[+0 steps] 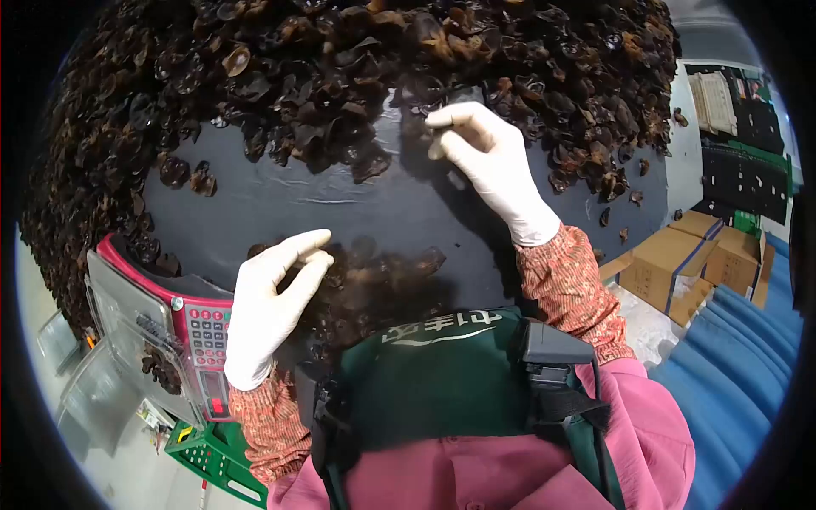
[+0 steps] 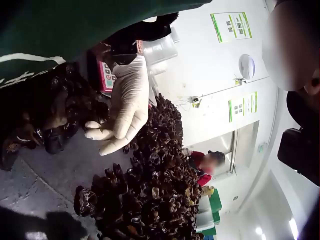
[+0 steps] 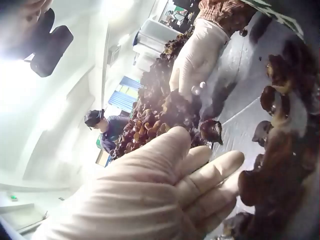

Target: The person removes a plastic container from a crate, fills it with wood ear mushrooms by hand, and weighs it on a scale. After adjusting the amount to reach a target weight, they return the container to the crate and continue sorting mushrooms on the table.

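Note:
Dark brown, ruffled pieces like wood ear fungus form a big pile (image 1: 340, 51) along the far side of a grey surface (image 1: 280, 191). A smaller heap (image 1: 382, 276) lies close to the person's body. My white-gloved left hand (image 1: 276, 297) is beside that heap's left edge, fingers loosely bent, with nothing visible in it; the left wrist view shows the same hand (image 2: 122, 107) above the surface. My gloved right hand (image 1: 493, 166) is at the near edge of the big pile. In the right wrist view its fingers (image 3: 207, 182) are extended, and I see nothing held.
A red and grey scale with a keypad (image 1: 206, 340) stands at the left, beside a green crate (image 1: 217, 459). Cardboard boxes (image 1: 667, 263) and a blue sheet (image 1: 722, 357) are at the right. Another person (image 2: 201, 165) is beyond the pile.

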Demonstrator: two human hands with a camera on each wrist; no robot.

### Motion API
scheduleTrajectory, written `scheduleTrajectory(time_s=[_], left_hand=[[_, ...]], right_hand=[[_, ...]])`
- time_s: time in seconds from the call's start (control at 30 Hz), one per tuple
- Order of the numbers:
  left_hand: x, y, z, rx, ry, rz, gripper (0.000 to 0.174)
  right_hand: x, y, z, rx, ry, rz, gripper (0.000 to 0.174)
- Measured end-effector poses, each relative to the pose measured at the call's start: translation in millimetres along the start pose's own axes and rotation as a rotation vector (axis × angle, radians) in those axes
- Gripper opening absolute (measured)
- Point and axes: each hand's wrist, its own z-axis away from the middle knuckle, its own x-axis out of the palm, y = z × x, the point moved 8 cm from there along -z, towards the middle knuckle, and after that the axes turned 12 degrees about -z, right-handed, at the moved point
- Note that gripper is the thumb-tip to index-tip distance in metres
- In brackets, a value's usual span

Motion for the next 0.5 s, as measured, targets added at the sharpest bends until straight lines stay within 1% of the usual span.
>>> scheduleTrajectory(time_s=[0.07, 0.1, 0.17, 0.2, 0.27, 0.3, 0.33, 0.37, 0.4, 0.43, 0.5], left_hand=[[6, 1, -10, -0.028, -0.010, 0.047, 0.032], [9, 3, -15, -0.021, -0.016, 0.063, 0.032], [12, 8, -23, -0.014, -0.023, 0.092, 0.033], [14, 7, -26, -0.015, -0.026, 0.112, 0.035], [19, 9, -30, -0.041, -0.013, 0.259, 0.037], [21, 10, -31, -0.055, -0.004, 0.333, 0.038], [25, 9, -34, -0.011, -0.011, 0.446, 0.042], [29, 10, -34, -0.012, -0.005, 0.578, 0.044], [34, 14, -35, -0.011, 0.002, 0.710, 0.045], [37, 14, -34, -0.007, 0.007, 0.842, 0.046], [35, 1, -32, 0.054, -0.022, 0.494, 0.036]], right_hand=[[-1, 5, 10, -0.027, -0.057, -0.122, 0.023], [1, 5, 12, -0.089, -0.077, -0.103, 0.023], [3, 2, 21, -0.121, -0.094, -0.052, 0.021], [6, 3, 24, -0.124, -0.110, -0.092, 0.021], [13, 7, 29, -0.128, -0.146, -0.174, 0.021], [20, 9, 32, -0.090, -0.186, -0.233, 0.020], [28, 10, 35, -0.052, -0.226, -0.293, 0.020], [36, 11, 39, -0.013, -0.266, -0.352, 0.020], [43, 8, 42, -0.085, -0.297, -0.137, 0.020], [56, 12, 44, -0.057, -0.380, -0.046, 0.021], [81, 11, 54, -0.089, -0.561, 0.172, 0.023]])
